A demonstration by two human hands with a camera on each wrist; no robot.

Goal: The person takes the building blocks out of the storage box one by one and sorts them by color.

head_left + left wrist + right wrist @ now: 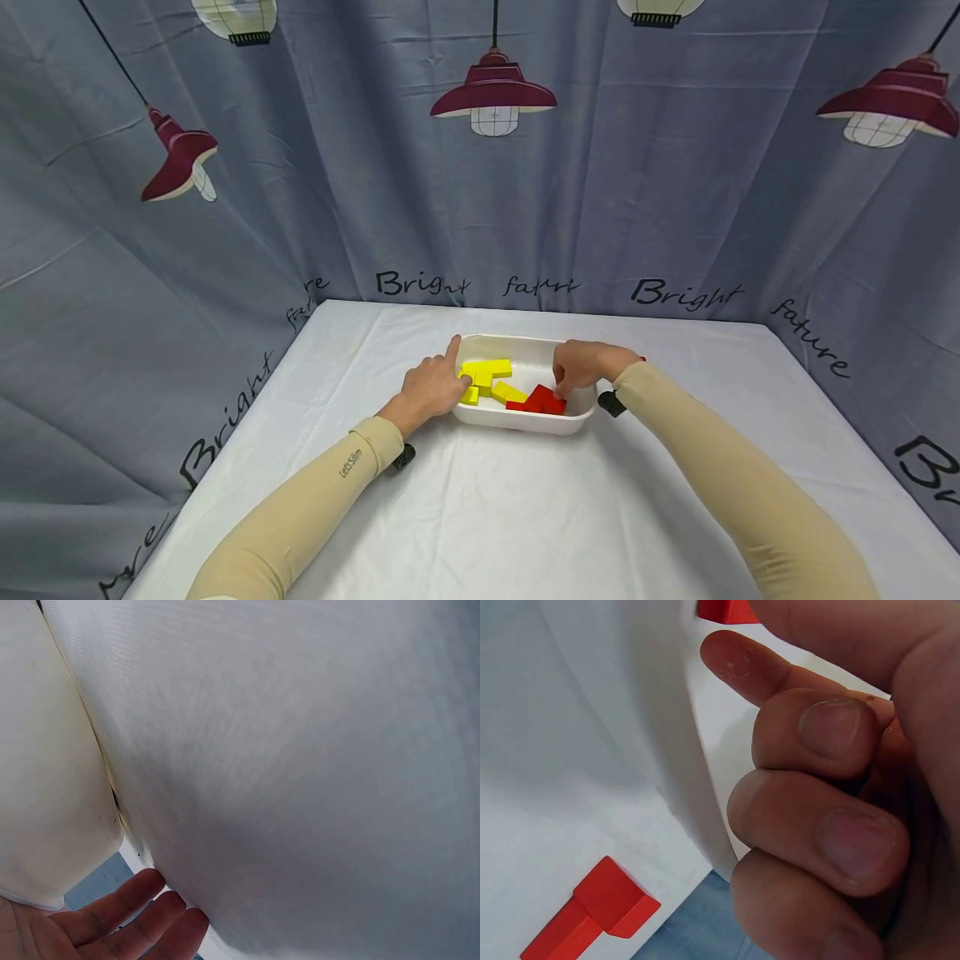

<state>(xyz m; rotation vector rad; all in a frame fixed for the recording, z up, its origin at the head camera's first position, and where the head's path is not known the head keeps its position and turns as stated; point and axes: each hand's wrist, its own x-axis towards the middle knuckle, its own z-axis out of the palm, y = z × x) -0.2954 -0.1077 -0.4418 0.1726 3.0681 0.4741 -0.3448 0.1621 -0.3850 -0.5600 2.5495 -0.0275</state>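
Right hand (588,363): dips into the right end of a shallow, rounded, white plastic-looking tray (517,423); three fingers are curled in, the index finger straighter, its tip beside the red blocks; whether it pinches one I cannot tell.
Left hand (432,385): spread, at the tray's left end, index finger straight by the rim, thumb reaching over it; the fingers grasp no block.
Red blocks (543,400): glossy, angular pieces grouped inside the tray, right of centre, just under the right hand.
Yellow blocks (487,367): several glossy, straight-edged pieces in the tray's left half, near the left thumb.
Right wrist view only: a stepped red block (592,907) lies plainly on the desk outside the tray; from the head, just a red speck shows past the wrist.
Left wrist view only: three nearly straight fingers lie beneath the tray's outer wall.
Sleeves: tan fabric (300,500), lettered on the left forearm; a small black device (403,456) sits under the left wrist.
Desk: covered in creased white cloth (487,517).
Room: a grey-blue curtain (360,167) encloses it, printed with dark-red lamps (492,87) and "Bright" lettering.
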